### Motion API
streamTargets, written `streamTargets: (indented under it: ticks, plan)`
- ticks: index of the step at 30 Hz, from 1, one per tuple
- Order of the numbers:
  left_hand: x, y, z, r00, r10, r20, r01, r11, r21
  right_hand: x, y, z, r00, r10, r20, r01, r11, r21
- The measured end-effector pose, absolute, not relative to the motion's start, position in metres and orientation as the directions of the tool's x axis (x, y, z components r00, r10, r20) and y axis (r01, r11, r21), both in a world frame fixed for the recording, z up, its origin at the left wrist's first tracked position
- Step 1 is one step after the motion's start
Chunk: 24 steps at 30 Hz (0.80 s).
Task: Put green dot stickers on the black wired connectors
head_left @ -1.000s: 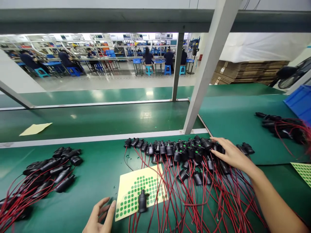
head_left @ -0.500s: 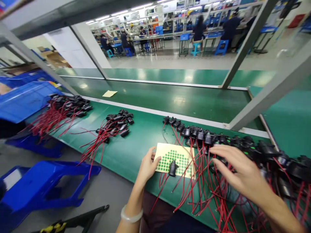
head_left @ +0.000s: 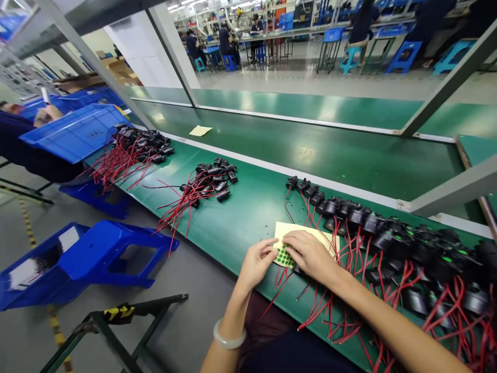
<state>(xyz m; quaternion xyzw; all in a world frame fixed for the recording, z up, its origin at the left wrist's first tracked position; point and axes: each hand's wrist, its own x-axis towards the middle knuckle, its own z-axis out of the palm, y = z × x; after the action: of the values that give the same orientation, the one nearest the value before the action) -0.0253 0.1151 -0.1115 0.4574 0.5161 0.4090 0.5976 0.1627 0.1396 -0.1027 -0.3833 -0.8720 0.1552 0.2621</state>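
A pale yellow sheet of green round stickers [head_left: 282, 259] lies on the green bench in front of me. Its left edge is pinched between the thumb and fingers of my left hand [head_left: 257, 265]. My right hand [head_left: 312, 255] reaches over the sheet with its fingertips close together at the dots, beside my left fingertips; anything between them is too small to make out. Partly hidden under the right hand is a black part [head_left: 298, 269]. Behind and to the right, black cylindrical parts with red wires [head_left: 351, 212] stand in a crowded row, several bearing green dots.
Two heaps of wired black parts, one nearer [head_left: 217, 178] and one farther [head_left: 147, 145], lie to the left. Beyond them is a blue bin [head_left: 77, 134] beside another person. A blue stool [head_left: 112, 254] stands below. Grey frame posts [head_left: 446, 77] rise behind the bench.
My right hand has moved left from the row of black parts onto the sticker sheet, covering the black part lying there. The left hand stays at the sheet's edge. The view has shifted left.
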Motion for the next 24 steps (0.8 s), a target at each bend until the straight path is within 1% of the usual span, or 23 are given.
streamTargets:
  ticks: [7, 16, 20, 24]
  plan:
    - [-0.02, 0.116, -0.109, 0.098, 0.961, -0.259, -0.07, 0.266, 0.961, 0.165, 0.14, -0.112, -0.583, 0.747, 0.321, 0.594, 0.661, -0.46]
    - [-0.016, 0.114, -0.11, 0.053, 0.953, -0.298, -0.086, 0.302, 0.949, 0.168, 0.136, -0.113, -0.562, 0.728, 0.392, 0.589, 0.685, -0.428]
    - [-0.013, 0.114, -0.113, 0.054, 0.958, -0.282, -0.032, 0.283, 0.958, 0.166, 0.135, -0.116, -0.545, 0.717, 0.435, 0.585, 0.696, -0.415]
    - [-0.014, 0.113, -0.112, 0.052, 0.975, -0.214, 0.113, 0.208, 0.972, 0.164, 0.134, -0.113, -0.49, 0.723, 0.487, 0.587, 0.686, -0.429]
